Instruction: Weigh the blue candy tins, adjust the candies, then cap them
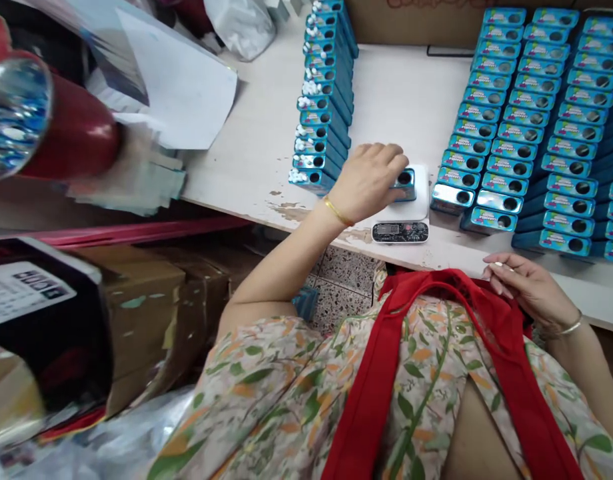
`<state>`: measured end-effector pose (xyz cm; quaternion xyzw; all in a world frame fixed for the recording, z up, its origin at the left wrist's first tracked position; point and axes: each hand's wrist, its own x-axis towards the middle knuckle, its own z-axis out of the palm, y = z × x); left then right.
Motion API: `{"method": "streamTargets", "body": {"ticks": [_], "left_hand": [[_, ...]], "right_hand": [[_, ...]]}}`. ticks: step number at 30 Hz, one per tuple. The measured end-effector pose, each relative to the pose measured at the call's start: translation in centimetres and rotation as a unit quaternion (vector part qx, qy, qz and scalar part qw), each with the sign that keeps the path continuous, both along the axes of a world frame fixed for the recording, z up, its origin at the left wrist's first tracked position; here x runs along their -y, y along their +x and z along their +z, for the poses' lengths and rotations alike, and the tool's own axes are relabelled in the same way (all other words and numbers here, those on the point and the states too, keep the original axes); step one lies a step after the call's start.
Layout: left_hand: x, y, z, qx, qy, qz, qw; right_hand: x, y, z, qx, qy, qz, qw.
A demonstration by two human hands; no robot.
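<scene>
My left hand (370,179) is closed around a blue tin (407,189) with a round hole in its top, which is on a small white digital scale (400,231). The fingers cover much of this tin. My right hand (524,287) is by the table's front edge, its fingers pinched together with a small white piece (497,265) at the tips. To the left of the scale runs a row of blue tins (320,137) with small white pieces (311,88) lying on their tops.
Several columns of blue tins (516,152) with round holes stand on the right of the white table (396,87). At the left are a red can (81,120) full of shiny blue things, white papers (179,80) and a plastic bag (241,27). Cardboard boxes (141,313) sit below.
</scene>
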<state>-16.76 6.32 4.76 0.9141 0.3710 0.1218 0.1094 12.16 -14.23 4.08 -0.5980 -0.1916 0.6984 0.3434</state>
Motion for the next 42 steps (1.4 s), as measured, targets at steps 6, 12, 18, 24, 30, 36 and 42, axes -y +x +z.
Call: {"method": "streamTargets", "body": {"ticks": [6,12,18,24,30,36,42], "left_hand": [[5.1,-6.4,-4.5,0.150,0.011,0.196,0.969],[8.1,-8.5,-15.4,0.226,-0.011,0.320,0.920],[8.5,-7.2,-17.7,0.217,0.044,0.361,0.906],[8.7,-7.1,-17.1,0.233,0.052,0.358,0.903],[8.8,-6.9,-17.0,0.240,0.058,0.363,0.898],[8.9,-7.0,-17.1,0.238,0.053,0.369,0.897],[9.1,-7.0,-16.9,0.240,0.048,0.376,0.894]], "right_hand": [[-1.1,-1.2,0.9,0.043,0.004,0.097,0.994],[-6.7,-3.3,3.3,0.129,0.137,0.224,0.956],[-15.3,-7.2,4.0,0.266,0.277,0.307,0.871],[-20.2,-10.3,4.0,0.413,0.323,0.374,0.765],[-21.4,-11.6,4.1,0.508,0.329,0.430,0.670],[-21.2,-12.3,4.8,0.521,0.327,0.458,0.641],[-21.2,-14.1,6.5,0.532,0.310,0.488,0.618]]}}
